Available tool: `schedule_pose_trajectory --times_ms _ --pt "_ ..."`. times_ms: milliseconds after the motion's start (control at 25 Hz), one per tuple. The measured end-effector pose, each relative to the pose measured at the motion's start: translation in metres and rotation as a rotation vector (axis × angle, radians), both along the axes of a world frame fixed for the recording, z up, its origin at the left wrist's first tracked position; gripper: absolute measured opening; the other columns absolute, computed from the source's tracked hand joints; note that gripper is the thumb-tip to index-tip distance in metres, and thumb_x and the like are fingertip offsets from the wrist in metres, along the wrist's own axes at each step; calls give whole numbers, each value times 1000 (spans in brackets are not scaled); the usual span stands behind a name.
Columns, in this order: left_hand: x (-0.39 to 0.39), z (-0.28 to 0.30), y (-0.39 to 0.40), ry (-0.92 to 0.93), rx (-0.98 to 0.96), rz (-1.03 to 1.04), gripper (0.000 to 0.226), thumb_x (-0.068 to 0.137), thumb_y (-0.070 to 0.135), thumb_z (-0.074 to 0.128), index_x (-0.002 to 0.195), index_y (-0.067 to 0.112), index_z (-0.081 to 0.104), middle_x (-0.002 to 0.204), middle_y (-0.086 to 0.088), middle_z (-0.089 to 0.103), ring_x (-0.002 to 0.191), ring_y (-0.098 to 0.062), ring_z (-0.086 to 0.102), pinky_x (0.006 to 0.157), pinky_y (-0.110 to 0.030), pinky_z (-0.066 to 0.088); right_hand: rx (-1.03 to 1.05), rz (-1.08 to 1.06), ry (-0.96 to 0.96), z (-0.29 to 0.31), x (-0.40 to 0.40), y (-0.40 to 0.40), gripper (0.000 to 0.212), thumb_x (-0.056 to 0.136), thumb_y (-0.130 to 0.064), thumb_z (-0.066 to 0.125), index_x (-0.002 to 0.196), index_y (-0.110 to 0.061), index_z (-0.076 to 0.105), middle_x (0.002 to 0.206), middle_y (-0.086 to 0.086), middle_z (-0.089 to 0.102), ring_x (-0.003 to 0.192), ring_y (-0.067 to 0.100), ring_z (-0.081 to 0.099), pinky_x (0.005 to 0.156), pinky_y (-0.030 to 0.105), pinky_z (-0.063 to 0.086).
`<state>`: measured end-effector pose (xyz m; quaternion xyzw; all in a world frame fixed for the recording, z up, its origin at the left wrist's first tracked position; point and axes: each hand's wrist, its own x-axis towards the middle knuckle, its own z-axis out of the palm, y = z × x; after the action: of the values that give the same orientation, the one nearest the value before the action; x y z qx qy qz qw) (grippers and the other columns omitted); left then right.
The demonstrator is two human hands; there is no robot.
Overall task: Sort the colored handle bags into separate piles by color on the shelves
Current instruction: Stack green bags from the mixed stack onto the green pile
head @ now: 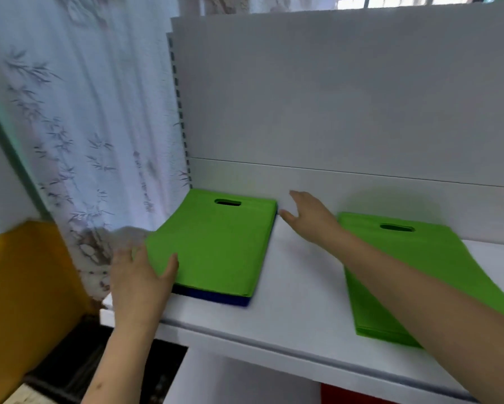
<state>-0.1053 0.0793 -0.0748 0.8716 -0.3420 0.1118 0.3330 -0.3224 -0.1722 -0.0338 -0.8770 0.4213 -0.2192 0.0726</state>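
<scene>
Shelving filled the head view, a white shelf running from lower left toward the right edge with a pale back panel above it. Left of centre lay a stack of green handle bags with its cut-out handle toward the back panel, and under it a dark blue layer showed along the near edge. A second pile of green bags lay at the right of the frame, well apart from the first, partly hidden by the right forearm crossing in front of it.

The left hand gripped the near left corner of the left stack, thumb lying on top of the green surface and the other fingers below the edge, the corner bent slightly upward. The right hand was spread and held nothing, fingers straight and pointing toward the back panel, just beside the far right corner of the left stack; whether it touched the stack could not be told.

A curtain printed with bamboo hung in the upper left, and a yellow object sat at the lower left edge.
</scene>
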Motion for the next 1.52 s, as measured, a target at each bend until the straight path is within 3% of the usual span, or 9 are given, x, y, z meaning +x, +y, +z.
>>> schedule_pose_trajectory --times_ms 160,320,440,600,800,960,1200,1400,1520 --pt "12 -18 7 8 248 66 69 89 57 52 131 2 54 141 -23 46 137 -41 31 113 -56 20 -10 -14 179 -14 62 9 66 94 -54 45 141 -8 39 143 13 41 125 34 43 100 41 41" --pt "5 -17 2 -64 151 -4 37 90 33 60 119 12 67 146 -22 42 143 -41 22 115 -59 11 -160 -48 216 -29 82 14 42 93 -46 50 115 -12 65 124 9 58 116 32 48 93 34 40" --pt "-4 -12 -1 -36 -103 -127 37 83 11 63 120 8 67 146 -19 45 139 -40 33 118 -53 16 -222 15 121 -18 72 20 30 92 -37 54 104 -17 72 127 6 60 114 30 53 91 32 44" --pt "-40 22 -4 423 -510 -274 46 88 6 60 133 14 56 140 -3 52 126 -22 51 105 -33 41 -249 -64 -67 13 24 24 28 96 -39 48 106 -25 71 116 0 66 106 25 62 78 34 49" --pt "-93 51 -28 641 -623 -498 69 83 4 68 140 37 45 125 7 57 101 -12 64 85 -33 54 -265 -154 -136 57 -74 14 24 95 -36 53 102 -24 72 99 2 72 93 27 63 71 32 46" --pt "-152 42 -55 706 -461 -732 76 78 3 73 140 37 46 128 6 57 107 -12 63 93 -31 53 -153 -209 -147 68 -167 2 23 91 -31 62 102 -16 75 98 8 74 92 25 65 77 30 46" --pt "-237 8 -71 558 -206 -918 84 75 13 79 146 26 36 116 9 46 99 10 51 78 -2 41 1 -392 28 35 -270 -25 39 85 -27 71 119 -8 67 125 10 64 118 24 56 101 26 35" --pt "-262 -14 -64 281 46 -957 87 72 54 75 146 34 32 144 6 18 136 -12 25 109 -20 31 97 -401 130 8 -295 -42 49 89 -33 65 134 -14 55 143 9 49 132 24 44 109 27 28" --pt "-264 -10 -63 277 143 -979 94 74 55 73 150 30 25 154 7 -3 144 -15 16 116 -23 23 193 -485 181 -7 -293 -46 59 90 -42 61 140 -15 45 140 13 49 128 28 46 105 33 36"
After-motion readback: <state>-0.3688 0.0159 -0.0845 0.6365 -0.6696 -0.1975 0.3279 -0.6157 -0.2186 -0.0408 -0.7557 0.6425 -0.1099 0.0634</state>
